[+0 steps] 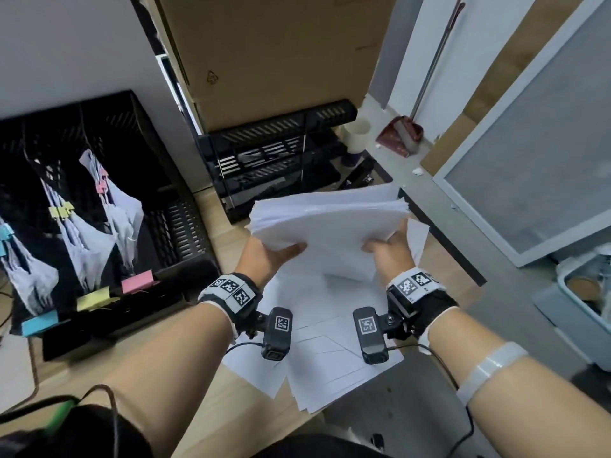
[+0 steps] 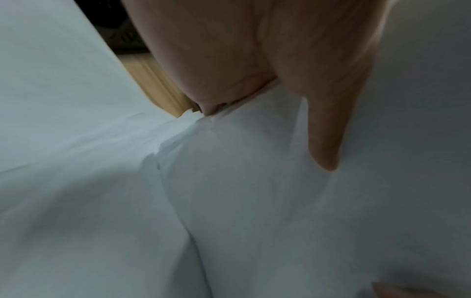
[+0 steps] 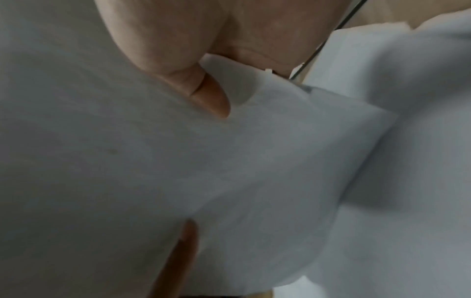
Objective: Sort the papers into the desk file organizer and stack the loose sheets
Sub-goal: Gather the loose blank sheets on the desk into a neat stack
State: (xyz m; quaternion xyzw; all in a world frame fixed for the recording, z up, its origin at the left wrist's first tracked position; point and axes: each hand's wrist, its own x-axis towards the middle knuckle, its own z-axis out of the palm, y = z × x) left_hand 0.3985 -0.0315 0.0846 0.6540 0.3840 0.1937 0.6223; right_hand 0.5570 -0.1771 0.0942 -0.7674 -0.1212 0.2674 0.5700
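Stacking step: left hand (image 1: 269,256) and right hand (image 1: 390,251) both grip the paper bundle (image 1: 325,223); fingers curled under, thumbs on top. Next I'd square it onto the loose sheets (image 1: 317,352) below.

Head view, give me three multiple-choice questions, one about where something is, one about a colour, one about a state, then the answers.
1. Where is the black file organizer?
A. To the left of the hands
B. On the floor by the broom
C. Under the held papers

2. What colour is the label on the organizer slot nearest the hands?
A. Blue
B. Pink
C. Green

3. What is the state of the paper stack?
A. Lying flat in the organizer
B. Held up by both hands
C. Rolled into a tube

Answers: A, it stands on the desk left of the left hand. B, the pink tag sits beside the yellow one. B, the left hand and right hand each grip a side, above loose sheets.
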